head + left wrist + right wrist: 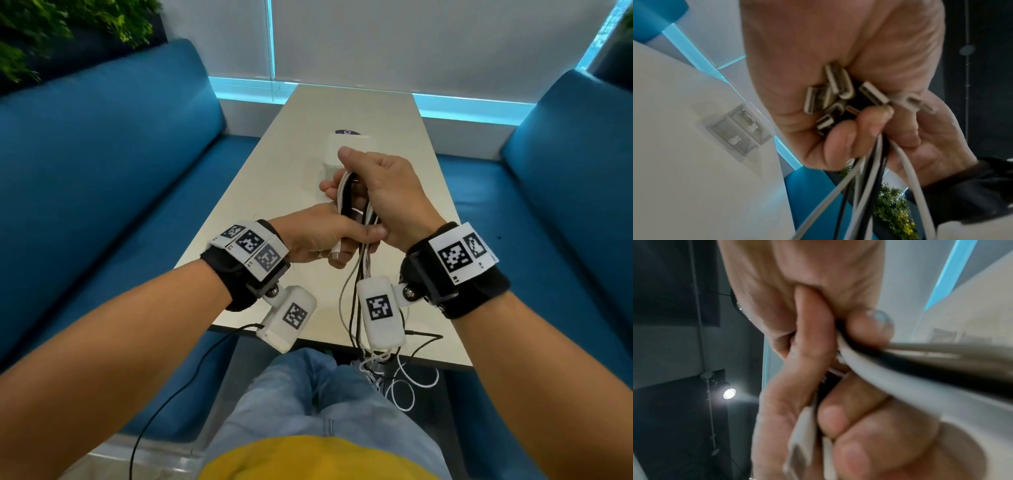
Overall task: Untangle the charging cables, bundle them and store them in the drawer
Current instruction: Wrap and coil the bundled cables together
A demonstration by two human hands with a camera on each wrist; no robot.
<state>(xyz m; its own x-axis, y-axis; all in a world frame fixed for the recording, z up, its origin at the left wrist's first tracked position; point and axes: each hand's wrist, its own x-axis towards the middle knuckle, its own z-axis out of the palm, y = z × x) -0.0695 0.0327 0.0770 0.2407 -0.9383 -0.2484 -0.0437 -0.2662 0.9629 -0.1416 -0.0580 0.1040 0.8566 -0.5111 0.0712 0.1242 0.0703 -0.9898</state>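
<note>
Gripping the limp, light charging cables (346, 195) with both fists, left hand (320, 238) clamped on the plugs (835, 95), right hand (387, 195) around the folded strands; I judge near the plugs holds best.

Bare surface (301, 137) lies left and right of the white drawer box (346, 150); blue sofas (113, 154) flank both sides.

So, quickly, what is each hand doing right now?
Left hand: closed, gripping the plug ends of the cables.
Right hand: closed around the same cables, higher up.
</note>
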